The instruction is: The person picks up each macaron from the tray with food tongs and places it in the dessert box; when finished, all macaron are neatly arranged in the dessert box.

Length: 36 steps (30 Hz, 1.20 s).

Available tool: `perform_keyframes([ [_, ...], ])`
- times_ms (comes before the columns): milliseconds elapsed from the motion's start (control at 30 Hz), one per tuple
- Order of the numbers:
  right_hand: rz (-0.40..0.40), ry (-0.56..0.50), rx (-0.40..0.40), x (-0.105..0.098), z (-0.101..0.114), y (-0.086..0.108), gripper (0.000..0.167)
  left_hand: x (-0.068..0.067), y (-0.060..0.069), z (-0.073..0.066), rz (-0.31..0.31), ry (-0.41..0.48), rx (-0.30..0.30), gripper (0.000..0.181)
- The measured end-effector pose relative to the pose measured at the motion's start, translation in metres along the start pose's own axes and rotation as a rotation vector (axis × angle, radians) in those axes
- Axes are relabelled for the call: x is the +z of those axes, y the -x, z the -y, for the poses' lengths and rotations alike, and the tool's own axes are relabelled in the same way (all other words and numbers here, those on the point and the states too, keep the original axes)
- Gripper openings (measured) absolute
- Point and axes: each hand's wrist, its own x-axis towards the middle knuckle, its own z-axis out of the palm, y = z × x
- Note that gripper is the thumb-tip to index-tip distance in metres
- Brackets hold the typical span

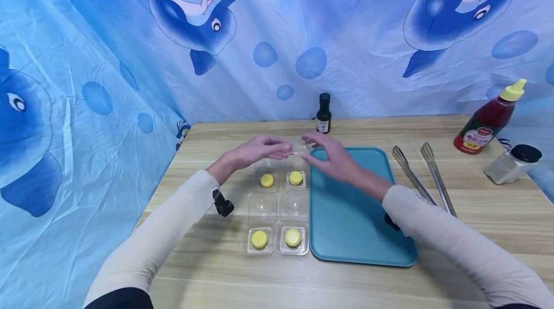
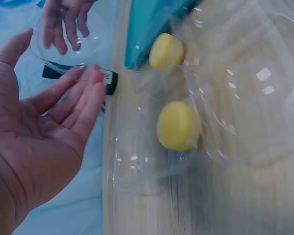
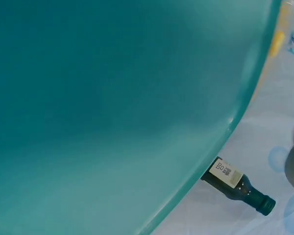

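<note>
My left hand (image 1: 265, 147) is above the far clear plastic boxes, palm facing right and fingers extended. In the left wrist view its fingertips lie near the rim of a clear lid (image 2: 95, 46); contact is unclear. Across from it, my right hand (image 1: 331, 157) has its thumb spread from its fingers. Its fingers show through the lid in the left wrist view. Below are a yellow macaron (image 1: 295, 178) and another yellow macaron (image 1: 267, 180), each in a box base. In front, two open boxes hold a macaron (image 1: 259, 240) and a paler macaron (image 1: 293, 238).
A teal tray (image 1: 359, 222) lies right of the boxes, beneath my right forearm. Metal tongs (image 1: 437, 174) rest beside it. A small dark bottle (image 1: 323, 114) stands at the back. At the right are a red sauce bottle (image 1: 486, 124) and a black-capped jar (image 1: 510, 165).
</note>
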Motion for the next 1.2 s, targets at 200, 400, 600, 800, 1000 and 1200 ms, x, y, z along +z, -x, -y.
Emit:
perform_keyframes([
  [200,0.113,-0.187,0.271,-0.004,0.004,0.002,0.051,0.007,0.004,0.007,-0.095,-0.162,0.107,0.053],
  [400,0.142,-0.164,0.245,-0.001,0.000,0.003,0.059,0.016,0.007,0.018,-0.144,-0.255,0.180,0.065],
  [600,0.195,-0.010,0.150,0.003,-0.003,0.007,0.067,0.027,0.011,0.026,-0.163,-0.516,0.188,0.073],
  [800,0.273,0.104,0.118,0.007,-0.002,0.010,0.072,0.036,0.012,0.031,-0.166,-0.764,0.198,0.074],
  [1000,0.292,0.167,0.100,0.013,-0.004,0.012,0.073,0.039,0.011,0.033,-0.176,-0.889,0.180,0.074],
  [1200,0.293,0.180,0.117,0.016,-0.005,0.013,0.070,0.040,0.011,0.031,-0.158,-0.924,0.172,0.075],
])
